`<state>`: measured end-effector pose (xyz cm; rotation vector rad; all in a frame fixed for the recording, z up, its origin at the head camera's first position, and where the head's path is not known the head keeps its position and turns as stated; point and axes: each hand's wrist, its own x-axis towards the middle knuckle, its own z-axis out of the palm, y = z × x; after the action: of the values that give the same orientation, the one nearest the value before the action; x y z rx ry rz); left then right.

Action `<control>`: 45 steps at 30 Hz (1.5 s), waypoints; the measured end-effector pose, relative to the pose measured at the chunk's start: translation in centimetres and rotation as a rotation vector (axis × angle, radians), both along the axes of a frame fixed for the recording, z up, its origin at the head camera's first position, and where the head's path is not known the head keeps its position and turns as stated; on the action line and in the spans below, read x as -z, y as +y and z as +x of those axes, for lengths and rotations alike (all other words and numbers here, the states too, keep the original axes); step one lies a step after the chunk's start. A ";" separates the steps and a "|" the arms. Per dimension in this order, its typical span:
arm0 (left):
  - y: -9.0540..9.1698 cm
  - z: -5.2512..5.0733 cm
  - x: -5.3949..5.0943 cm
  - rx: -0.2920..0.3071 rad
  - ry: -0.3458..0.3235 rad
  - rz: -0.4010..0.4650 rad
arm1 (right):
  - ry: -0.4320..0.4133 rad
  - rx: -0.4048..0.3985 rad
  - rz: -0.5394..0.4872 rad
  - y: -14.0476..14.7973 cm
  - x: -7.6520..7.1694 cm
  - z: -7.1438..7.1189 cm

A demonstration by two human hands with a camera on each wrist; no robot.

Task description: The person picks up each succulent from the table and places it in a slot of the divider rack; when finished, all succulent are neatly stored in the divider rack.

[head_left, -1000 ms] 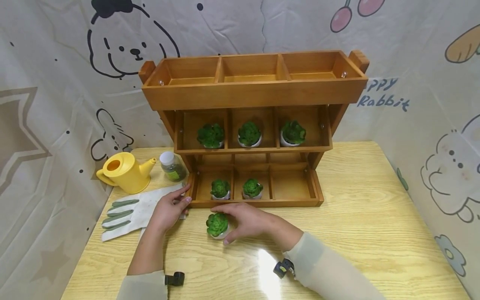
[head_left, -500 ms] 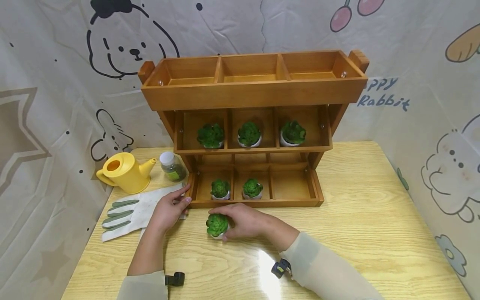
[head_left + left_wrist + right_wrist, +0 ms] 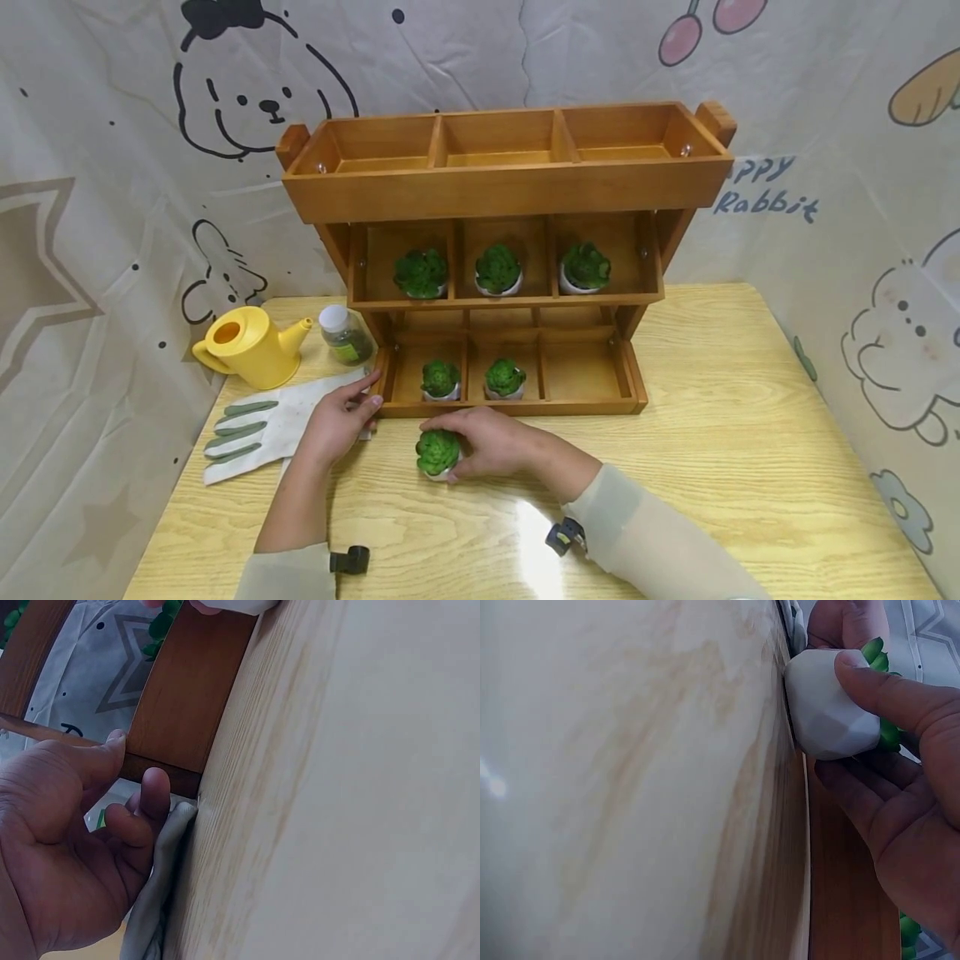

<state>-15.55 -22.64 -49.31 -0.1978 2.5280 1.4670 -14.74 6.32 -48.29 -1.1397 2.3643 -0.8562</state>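
My right hand (image 3: 495,443) holds a small potted succulent (image 3: 437,452) between thumb and fingers, in front of the wooden shelf (image 3: 510,192). The right wrist view shows the thumb on its faceted white pot (image 3: 829,709), with fingers on the opposite side. The pot appears low at the tabletop; I cannot tell whether it touches. My left hand (image 3: 337,423) grips the left front corner of the shelf's bottom tier, its thumb against the wood in the left wrist view. Two succulents stand in the bottom tier's left and middle compartments, and three fill the middle tier.
Left of the shelf are a yellow watering can (image 3: 258,346) and a lidded jar (image 3: 346,335). White and green gloves (image 3: 277,421) lie partly under my left hand. A patterned cloth (image 3: 825,125) hangs behind and beside the wooden table (image 3: 750,467).
My right thumb has closed in on the pot, where it stood apart a second ago. The succulent has shifted very slightly right. My left hand has stayed at the shelf corner.
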 end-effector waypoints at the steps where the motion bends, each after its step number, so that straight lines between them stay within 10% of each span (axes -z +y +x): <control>1: 0.0 0.0 0.0 0.002 0.000 0.000 | 0.005 -0.001 -0.002 0.1 0.0 0.0; 45: 0.1 0.3 -0.3 0.009 -0.004 0.031 | -0.025 0.193 -0.121 9.9 -2.2 1.8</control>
<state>-15.27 -22.53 -49.01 -0.1843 2.4981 1.5002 -12.98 16.21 -46.13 -0.9491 2.4600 -1.0844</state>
